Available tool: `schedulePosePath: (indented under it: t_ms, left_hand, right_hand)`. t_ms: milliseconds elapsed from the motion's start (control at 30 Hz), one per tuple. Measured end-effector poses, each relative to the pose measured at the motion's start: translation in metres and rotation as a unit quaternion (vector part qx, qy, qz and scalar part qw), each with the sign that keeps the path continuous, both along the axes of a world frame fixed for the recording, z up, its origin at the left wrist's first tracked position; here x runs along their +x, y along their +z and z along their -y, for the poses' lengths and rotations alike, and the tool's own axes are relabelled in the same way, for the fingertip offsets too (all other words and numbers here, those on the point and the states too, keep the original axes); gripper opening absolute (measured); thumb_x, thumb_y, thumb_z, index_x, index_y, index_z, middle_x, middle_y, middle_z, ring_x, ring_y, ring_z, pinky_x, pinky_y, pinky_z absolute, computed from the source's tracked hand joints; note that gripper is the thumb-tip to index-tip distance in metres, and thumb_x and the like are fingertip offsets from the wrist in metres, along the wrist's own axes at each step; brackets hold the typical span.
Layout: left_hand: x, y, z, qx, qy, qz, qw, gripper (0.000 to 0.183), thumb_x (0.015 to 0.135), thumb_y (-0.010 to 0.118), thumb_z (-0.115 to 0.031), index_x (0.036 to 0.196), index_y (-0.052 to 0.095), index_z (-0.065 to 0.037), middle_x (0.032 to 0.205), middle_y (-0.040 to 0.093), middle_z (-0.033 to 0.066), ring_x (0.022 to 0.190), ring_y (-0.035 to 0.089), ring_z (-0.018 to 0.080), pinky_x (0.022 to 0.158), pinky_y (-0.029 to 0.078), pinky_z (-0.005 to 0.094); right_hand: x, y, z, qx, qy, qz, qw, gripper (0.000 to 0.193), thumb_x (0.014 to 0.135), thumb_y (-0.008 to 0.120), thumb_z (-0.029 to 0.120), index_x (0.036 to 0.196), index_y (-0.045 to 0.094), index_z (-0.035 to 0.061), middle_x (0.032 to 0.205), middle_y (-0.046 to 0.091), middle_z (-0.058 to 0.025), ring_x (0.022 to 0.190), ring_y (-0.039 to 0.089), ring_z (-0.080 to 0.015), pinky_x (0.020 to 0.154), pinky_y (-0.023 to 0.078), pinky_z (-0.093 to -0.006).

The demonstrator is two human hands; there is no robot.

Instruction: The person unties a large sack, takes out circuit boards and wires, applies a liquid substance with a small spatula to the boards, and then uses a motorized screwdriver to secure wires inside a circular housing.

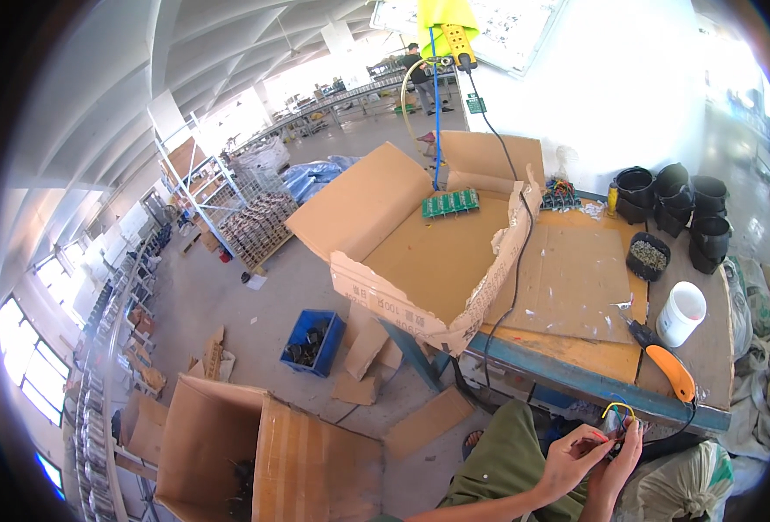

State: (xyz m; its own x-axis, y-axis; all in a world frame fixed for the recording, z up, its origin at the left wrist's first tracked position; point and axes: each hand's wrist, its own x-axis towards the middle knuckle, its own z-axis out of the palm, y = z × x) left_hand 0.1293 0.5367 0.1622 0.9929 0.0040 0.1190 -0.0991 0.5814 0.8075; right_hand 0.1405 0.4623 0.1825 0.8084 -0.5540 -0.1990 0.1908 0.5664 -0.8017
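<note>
Close together at the lower right, above my lap, my left hand (569, 458) and my right hand (622, 459) are both closed on one small dark part. Yellow, blue and red wires (618, 407) rise from it in a loop. Fingers cover most of the part, so its exact kind stays hidden. Just beyond my hands, an orange-handled corded tool (670, 371) lies at the near edge of the workbench (607, 365). A white plastic tub (682, 311) stands behind that tool.
An open carton (402, 309) on the bench holds green circuit boards (450, 204). Black bins (709, 242) and a small tray of metal bits (647, 256) stand at the right. A large carton (267, 452) and a blue crate (314, 342) sit on the floor; a black cable crosses the bench.
</note>
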Motion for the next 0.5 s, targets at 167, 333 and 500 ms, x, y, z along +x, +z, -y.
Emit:
schedulePosePath:
  t_ms: [167, 333, 500]
  left_hand:
    - [-0.018, -0.003, -0.013, 0.192, 0.042, 0.156, 0.968, 0.015, 0.091, 0.073, 0.002, 0.104, 0.066, 0.002, 0.109, 0.064, 0.008, 0.098, 0.059, 0.0082, 0.081, 0.047, 0.0249]
    - [-0.013, 0.01, -0.017, 0.224, -0.013, 0.074, 0.972, 0.078, 0.087, 0.081, -0.02, 0.149, 0.038, 0.0, 0.147, 0.043, 0.0148, 0.127, 0.049, 0.0201, 0.104, 0.041, 0.0322]
    - [-0.003, 0.021, -0.002, 0.127, -0.064, 0.039, 0.989, 0.058, 0.096, 0.071, -0.023, 0.143, 0.046, 0.0, 0.141, 0.055, 0.0108, 0.123, 0.055, 0.0164, 0.103, 0.043, 0.0272]
  right_hand:
    - [0.003, -0.015, 0.023, 0.052, 0.09, 0.011, 0.995, 0.027, 0.105, 0.053, 0.036, 0.105, 0.057, 0.0098, 0.072, 0.047, 0.0026, 0.058, 0.042, -0.0045, 0.048, 0.029, -0.0199]
    - [-0.012, -0.025, 0.024, -0.062, 0.116, 0.016, 0.991, 0.027, 0.104, 0.054, 0.033, 0.111, 0.057, 0.0076, 0.083, 0.055, 0.0015, 0.068, 0.05, -0.0051, 0.057, 0.04, -0.0198]
    - [-0.021, -0.021, 0.012, -0.022, 0.2, 0.024, 0.979, 0.019, 0.107, 0.046, 0.024, 0.109, 0.056, 0.0084, 0.099, 0.061, -0.0039, 0.087, 0.06, -0.0126, 0.075, 0.051, -0.0287]
